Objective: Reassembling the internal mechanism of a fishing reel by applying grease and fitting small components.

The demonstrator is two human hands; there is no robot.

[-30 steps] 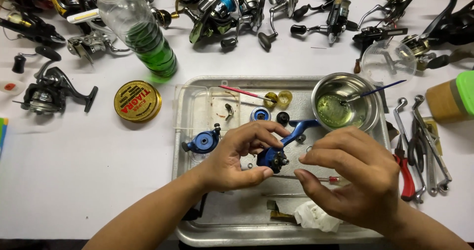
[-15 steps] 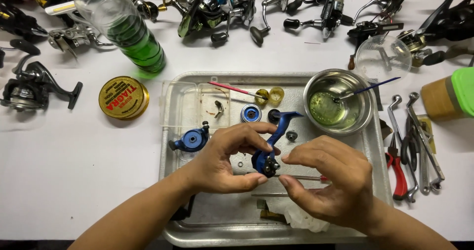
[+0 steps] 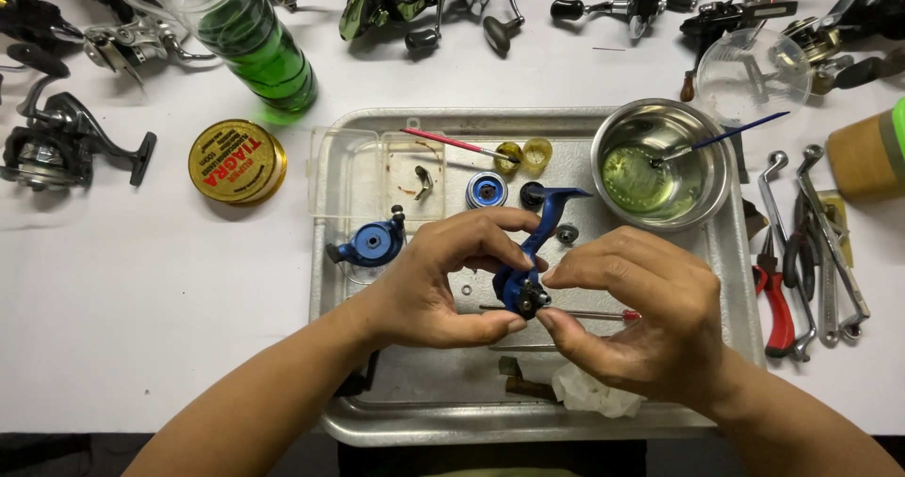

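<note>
Over the metal tray (image 3: 330, 279), both hands pinch a blue reel body (image 3: 524, 284): left hand (image 3: 443, 284) grips its base, right hand (image 3: 632, 317) its small dark fitting. Probably rigid, light, oil-slick.

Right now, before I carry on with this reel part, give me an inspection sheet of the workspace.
Surface: white table, metal tray at centre.
Job's things: blue reel body, pinched above the tray; a thin red-tipped tool lies under it.
Clutter: blue side cover, spool cap, steel bowl with a brush, clear box, rag, all on the tray; green bottle, gold tin, pliers, spanners, reels beside it.
Grippers: left hand holds the body; right hand fingers its lower end.
Cables: nothing seen.
Surroundings: dark floor at the near edge.
</note>
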